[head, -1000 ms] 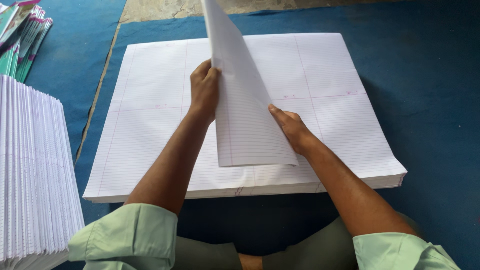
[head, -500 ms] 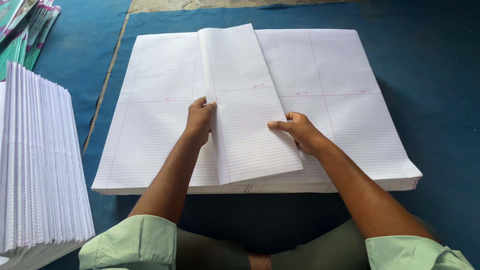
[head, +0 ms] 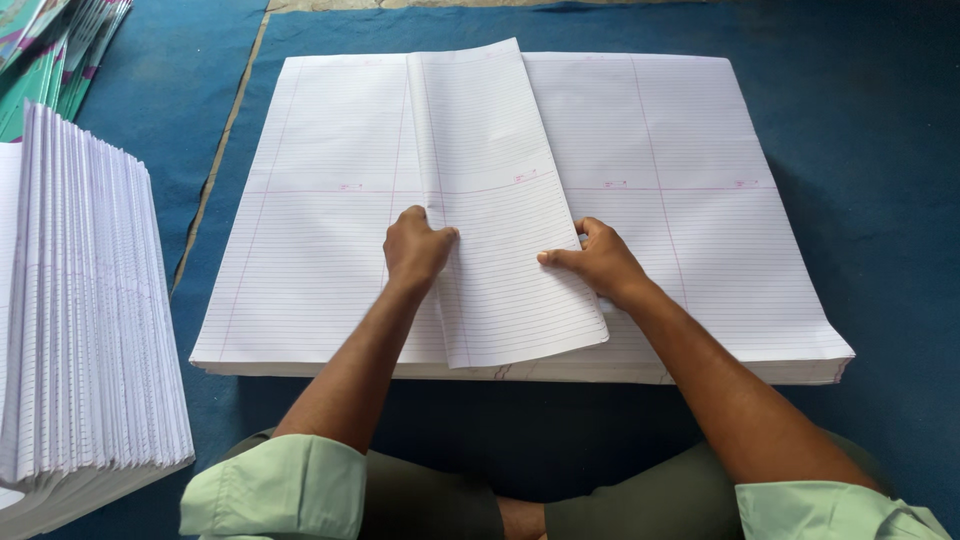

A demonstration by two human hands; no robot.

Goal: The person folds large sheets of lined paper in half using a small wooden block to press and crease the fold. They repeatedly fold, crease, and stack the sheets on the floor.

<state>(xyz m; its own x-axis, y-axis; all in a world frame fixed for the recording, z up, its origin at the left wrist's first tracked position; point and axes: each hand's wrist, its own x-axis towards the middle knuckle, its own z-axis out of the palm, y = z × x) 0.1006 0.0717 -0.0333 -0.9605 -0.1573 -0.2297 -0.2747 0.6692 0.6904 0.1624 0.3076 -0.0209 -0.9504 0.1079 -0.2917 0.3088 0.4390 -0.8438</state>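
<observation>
Down on the blue mat (head: 850, 150), seen from the head camera, a big stack of ruled sheets (head: 330, 270) lay flat in front of the seated person, and a folded ruled sheet (head: 500, 220) rested on top of it, running from the far edge toward the near one, slightly askew. Its folded spine lay along the left, its loose edge to the right.

The left hand (head: 415, 248) sat on the near left part of that folded sheet, right at the crease. Its fingers were curled under into a loose fist, knuckles pressing the paper down; whether it pinched anything I could not tell. The right hand (head: 598, 262) lay at the folded sheet's right edge, half closed, the thumb stretched flat across the top of the paper and the other fingers bent, their tips hidden at or under the edge. Both hands touched the sheet, one on either side, well apart from each other.

Off to the left stood a tall pile of folded sheets (head: 85, 310), edges fanned, and beyond it, in the far left corner, some green booklet covers (head: 60, 50). Pale green sleeves (head: 275, 490) showed at the bottom.
</observation>
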